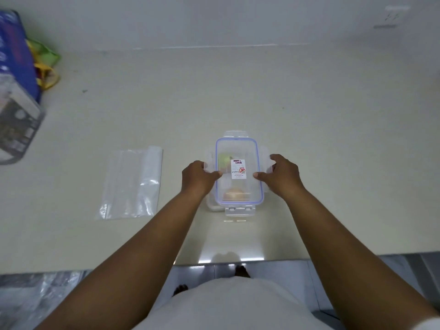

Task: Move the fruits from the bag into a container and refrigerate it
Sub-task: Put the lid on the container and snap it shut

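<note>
Now both hands press on the clear rectangular plastic container (238,172) mid-table: left hand (197,177) and right hand (281,175), each grip clamped on a side latch. Inside sit a green fruit (223,160) and an orange fruit (234,195); the empty clear plastic bag (132,184) lies flat to the left.

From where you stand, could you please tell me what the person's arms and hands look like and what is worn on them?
Both forearms are bare from the frame's edge to the wrists, with no sleeves showing. The left hand and right hand wear no gloves, and no rings, watch or bracelets are visible. A light, whitish top covers the torso below.
</note>
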Available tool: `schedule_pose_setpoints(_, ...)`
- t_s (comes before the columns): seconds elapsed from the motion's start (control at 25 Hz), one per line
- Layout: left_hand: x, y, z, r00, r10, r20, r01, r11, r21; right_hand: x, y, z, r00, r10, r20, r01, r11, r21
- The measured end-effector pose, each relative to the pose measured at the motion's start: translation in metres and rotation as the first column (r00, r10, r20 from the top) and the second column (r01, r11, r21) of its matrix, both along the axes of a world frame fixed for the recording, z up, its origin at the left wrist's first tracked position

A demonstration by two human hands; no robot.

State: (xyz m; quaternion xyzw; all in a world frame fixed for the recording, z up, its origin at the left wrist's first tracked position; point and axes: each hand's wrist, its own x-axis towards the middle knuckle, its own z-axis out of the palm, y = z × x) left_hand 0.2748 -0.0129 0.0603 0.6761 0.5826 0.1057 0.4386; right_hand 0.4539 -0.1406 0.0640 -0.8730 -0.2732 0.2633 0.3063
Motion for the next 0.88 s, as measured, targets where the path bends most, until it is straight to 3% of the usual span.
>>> schedule_pose_setpoints(0.2,-0.018,0.018,-0.010,0.992,-0.025,-0.125,0.025,1.000,-0.002,-0.021,0.023,-0.011,0.998,0.052,0.038,-0.050,0.998,-0.035)
schedule_pose_setpoints(0.56,-0.024,0.022,-0.027,0.997,0.018,-0.079,-0.028,0.991,-0.133,-0.024,0.024,-0.024,0.994,0.097,0.045,-0.094,0.992,-0.082)
schedule_pose_setpoints(0.76,-0.023,0.023,-0.028,0.990,-0.007,-0.143,0.015,0.999,0.053,-0.025,0.028,-0.023,0.991,0.114,0.077,-0.102,0.985,-0.142)
schedule_pose_setpoints(0.88,-0.016,0.020,-0.026,0.968,-0.121,-0.218,0.146,0.984,0.102,-0.025,0.033,-0.019,0.990,0.110,0.083,-0.093,0.978,-0.184)
